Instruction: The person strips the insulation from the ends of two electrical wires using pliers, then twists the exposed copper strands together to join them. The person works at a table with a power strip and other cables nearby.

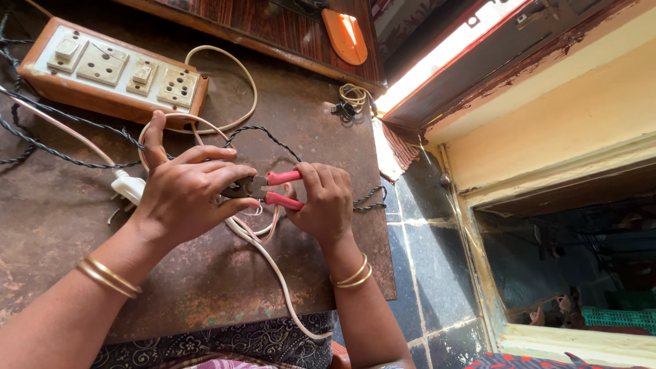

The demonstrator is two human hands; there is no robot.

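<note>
Head view: we had both hands over a worn brown metal table. Clutter around them was heavy. A wooden switchboard with white sockets and switches sat at the far left. A cream cable looped out from it, and twisted black wire snaked across the left side of the table and behind the hands. A white plug lay just beside our left hand, partly hidden by it. A small coil of cable sat near the far table edge, and an orange oval object lay on the wooden ledge beyond. Dark floor tiles showed to the right of the table.

The pliers were mid-table, between the two hands, off the surface. Their long axis ran roughly left-right in the frame, with the dark metal head pointing left into the left hand and the pink handles pointing right.

Our right hand was curled around the pink handles, which stood slightly apart. Left-hand fingers were bunched together at the pliers' head, thumb sticking up; we could not tell exactly what they pinched, since the fingers covered it. A thin pale wire drooped below the pliers.
</note>
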